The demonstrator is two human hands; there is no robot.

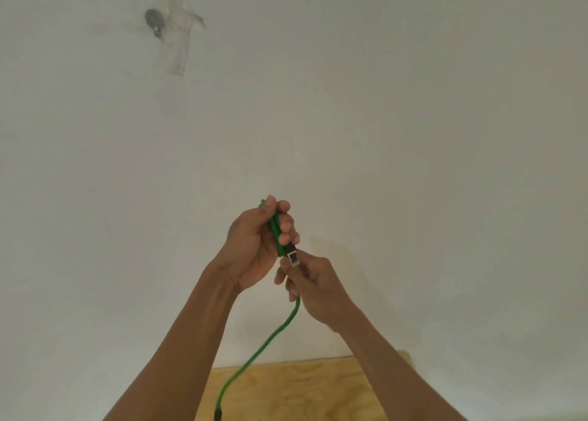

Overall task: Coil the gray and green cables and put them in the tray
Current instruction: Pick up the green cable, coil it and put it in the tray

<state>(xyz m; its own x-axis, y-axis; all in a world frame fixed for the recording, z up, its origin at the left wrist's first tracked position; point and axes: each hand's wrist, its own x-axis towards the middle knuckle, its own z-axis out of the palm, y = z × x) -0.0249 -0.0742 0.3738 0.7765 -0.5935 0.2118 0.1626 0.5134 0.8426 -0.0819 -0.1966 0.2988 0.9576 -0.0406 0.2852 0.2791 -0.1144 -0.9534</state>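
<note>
The green cable [254,353] is raised in front of a white wall. My left hand [254,245] is closed around a few folded loops of it, held upright. Just below and to the right, my right hand [313,285] pinches the cable near its metal plug [293,256], which points up toward my left hand. From my right hand a loose length of cable hangs down and left, out of the bottom edge of the view. Neither the gray cable nor the tray is in view.
A light plywood table top [302,388] shows at the bottom between my forearms. The wall behind carries a grey round fitting [155,22] and strips of clear tape [179,43] at the upper left.
</note>
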